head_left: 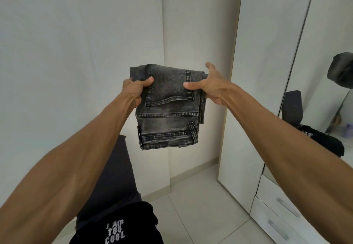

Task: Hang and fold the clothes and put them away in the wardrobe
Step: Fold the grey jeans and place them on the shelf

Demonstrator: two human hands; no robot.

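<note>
Folded dark grey washed jeans (168,113) hang in the air at chest height in front of a white wall. My left hand (134,91) grips their upper left corner, thumb on top. My right hand (211,85) holds the upper right edge, thumb pressed on the front and fingers spread behind. The waistband and a back pocket face me. The white wardrobe (254,83) stands just to the right of the jeans, its doors closed.
A black T-shirt with white lettering (118,228) lies on a dark grey bed (114,171) at the bottom left. The wardrobe has a mirror door (324,71) and two drawers with metal handles (286,217) at the lower right. Pale floor tiles lie below.
</note>
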